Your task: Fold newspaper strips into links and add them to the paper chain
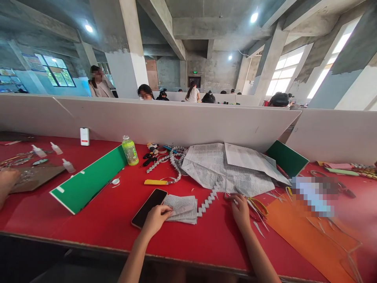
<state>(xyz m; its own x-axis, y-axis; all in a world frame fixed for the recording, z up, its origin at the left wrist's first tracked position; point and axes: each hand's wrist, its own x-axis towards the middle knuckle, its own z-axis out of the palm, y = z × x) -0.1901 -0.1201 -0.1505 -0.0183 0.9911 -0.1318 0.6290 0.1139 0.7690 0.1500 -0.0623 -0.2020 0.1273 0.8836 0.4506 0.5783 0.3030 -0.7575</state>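
My left hand pinches the left edge of a small stack of cut newspaper pieces; the top piece is slightly lifted. Under and beside that hand lies a dark-screened phone. To the right of the stack, a folded zigzag paper strip runs up to large newspaper sheets. My right hand rests near the strip's far end, fingers curled together; what they hold, if anything, I cannot make out. Yellow-handled scissors lie just right of it, with paper scraps around them.
A green board stands at left, with a green bottle behind it. Another person's hand is at far left, near small glue bottles. Orange paper lies right. A white partition closes off the red table's back.
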